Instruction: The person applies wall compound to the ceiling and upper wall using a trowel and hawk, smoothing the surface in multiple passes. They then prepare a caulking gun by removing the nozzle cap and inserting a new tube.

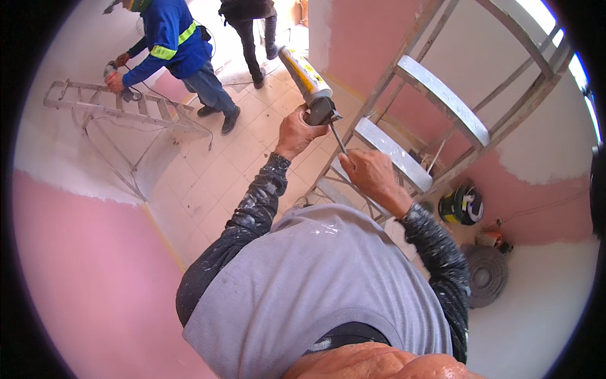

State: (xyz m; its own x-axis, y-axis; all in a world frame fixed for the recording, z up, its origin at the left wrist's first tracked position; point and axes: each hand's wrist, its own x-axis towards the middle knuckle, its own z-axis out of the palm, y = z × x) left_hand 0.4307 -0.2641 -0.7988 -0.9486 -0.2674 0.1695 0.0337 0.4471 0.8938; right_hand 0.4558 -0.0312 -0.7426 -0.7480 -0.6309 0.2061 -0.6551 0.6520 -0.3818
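Wrapped around the dark rear end of a caulking gun (320, 112), my left hand (297, 134) is closed. A yellow and white sealant cartridge (308, 77) sits in the gun, tilted up toward the far left. From the gun's rear comes a thin metal rod (339, 139). My right hand (374, 178), a little lower and to the right, is closed on the end of that rod. How the left fingers lie on the handle is partly hidden. Both dark sleeves carry white paint spots.
A metal stepladder (392, 148) rises close on my right. Beyond it are a black bucket (461, 205) and a round grey coil or disc (487, 276). At far left, a person in blue (173, 50) holds a power tool over another ladder (95, 104); a second person (249, 25) stands farther back.
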